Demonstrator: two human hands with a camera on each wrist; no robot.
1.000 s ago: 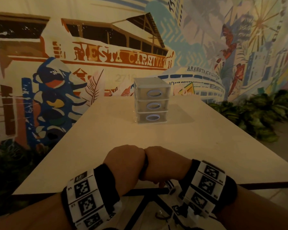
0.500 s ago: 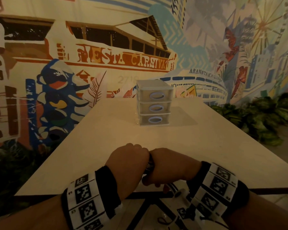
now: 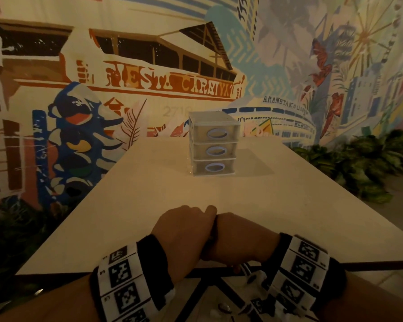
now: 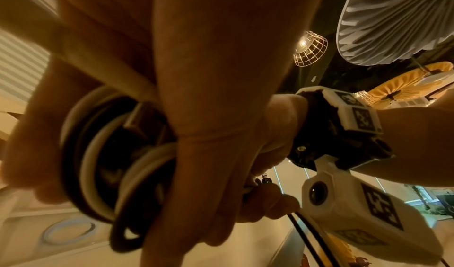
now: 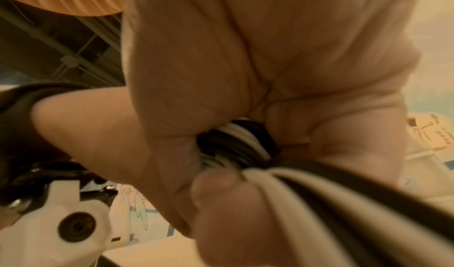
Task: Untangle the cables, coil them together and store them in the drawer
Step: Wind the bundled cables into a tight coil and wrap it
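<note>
My left hand (image 3: 186, 226) and right hand (image 3: 240, 238) are pressed together, knuckles up, over the near edge of the table (image 3: 149, 205). Between them they grip a coil of black and white cables (image 4: 103, 166), which the head view almost hides. The left wrist view shows the coil's loops held in the left fingers, with two black strands (image 4: 309, 238) trailing away under the right hand (image 4: 272, 154). In the right wrist view the cables (image 5: 236, 144) run through the curled right fingers. The small three-drawer unit (image 3: 214, 147) stands mid-table, all drawers closed.
The pale table juts out from a painted mural wall (image 3: 126, 77). Green plants (image 3: 370, 163) line the floor to the right and darker foliage sits at the left. The table's black frame (image 3: 196, 293) shows beneath my wrists.
Both hands have stayed pressed together on the coil and shifted slightly away from me over the table edge. The drawer unit has not moved.
</note>
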